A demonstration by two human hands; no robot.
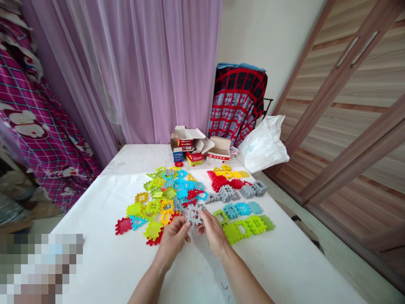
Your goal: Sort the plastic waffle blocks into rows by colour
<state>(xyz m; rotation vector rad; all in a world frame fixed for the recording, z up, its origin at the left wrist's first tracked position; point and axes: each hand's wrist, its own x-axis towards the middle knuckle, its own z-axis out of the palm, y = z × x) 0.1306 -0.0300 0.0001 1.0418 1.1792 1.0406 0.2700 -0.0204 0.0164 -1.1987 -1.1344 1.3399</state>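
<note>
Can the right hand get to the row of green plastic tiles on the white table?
Probably yes: the green plastic tiles lie bare right beside the right hand, but it shares a grey plastic tile with the left hand.

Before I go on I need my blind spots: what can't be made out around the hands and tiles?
Head view, gray tile: one piece or two, hidden by fingers of left hand and right hand.
Head view, mixed tile pile: lower tiles covered by upper ones.
Head view, boxes: print too small.
Head view, white bag: contents hidden by the bag.
Head view, bottom left patch: pixelated.
</note>
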